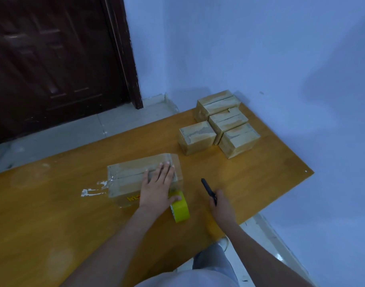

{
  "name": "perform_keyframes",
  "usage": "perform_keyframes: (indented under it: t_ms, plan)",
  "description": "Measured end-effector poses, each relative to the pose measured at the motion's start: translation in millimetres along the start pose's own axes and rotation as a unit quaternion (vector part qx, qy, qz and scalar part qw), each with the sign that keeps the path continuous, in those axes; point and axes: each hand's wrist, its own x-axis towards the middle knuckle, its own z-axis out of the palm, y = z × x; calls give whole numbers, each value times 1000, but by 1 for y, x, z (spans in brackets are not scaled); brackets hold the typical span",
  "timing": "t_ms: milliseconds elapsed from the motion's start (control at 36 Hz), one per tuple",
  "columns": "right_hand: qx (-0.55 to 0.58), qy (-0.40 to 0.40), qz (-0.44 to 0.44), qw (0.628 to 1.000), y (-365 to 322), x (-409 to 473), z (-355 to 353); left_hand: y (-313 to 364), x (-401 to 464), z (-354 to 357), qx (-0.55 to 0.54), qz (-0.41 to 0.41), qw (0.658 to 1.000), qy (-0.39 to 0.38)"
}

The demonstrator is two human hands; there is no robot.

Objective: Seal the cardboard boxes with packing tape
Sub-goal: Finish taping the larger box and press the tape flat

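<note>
Looking down from our head camera, we see our two hands over the wooden tabletop [53,214]. Nearest, one yellow tape roll [180,210] stands on its edge just beside the front right corner of the big cardboard box [132,175]; our left hand's thumb touches the roll. Our left hand [156,187] lies flat with straight fingers pressing on top of that box, near its right end. Our right hand [221,206] is curled around one black knife [208,190], whose long axis runs from the hand up and to the left, tip pointing away from us. The big box lies with its long axis running left to right, slightly rising toward the right, its top seam along that axis, clear tape trailing off its left end onto the tabletop. Farther off, by the wall, we count four small boxes [219,123] clustered together, touching one another, making five boxes in all.
</note>
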Motion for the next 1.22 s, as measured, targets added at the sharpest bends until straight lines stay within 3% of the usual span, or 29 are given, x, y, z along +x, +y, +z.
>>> perform_keyframes:
  t_ms: [194, 306, 639, 778, 917, 1028, 1111, 1222]
  plan:
    - [-61, 45, -194, 978, -9, -23, -21, 1, 0, 1, -1, -1, 1000, 5]
    - [-84, 58, -249, 963, -22, -29, -24, 0, 0, 2, -3, 0, 1000, 10]
    - [-108, 17, -193, 975, -38, -20, -19, 0, 0, 2, -3, 0, 1000, 14]
    - [-43, 35, -50, 997, -27, -4, -21, 0, 1, 2, -9, 0, 1000, 11]
    - [-74, 0, 32, 997, -14, 13, -12, 0, 1, 2, -11, 2, 1000, 10]
    - [-150, -30, 44, 987, -7, 20, 2, -1, 1, 3, -11, 2, 1000, 7]
    - [-170, -9, 59, 984, -12, 20, 11, -1, 1, 4, -13, 3, 1000, 2]
    - [14, 3, -43, 999, -34, 15, 17, -2, 2, 5, -11, 7, 1000, 7]
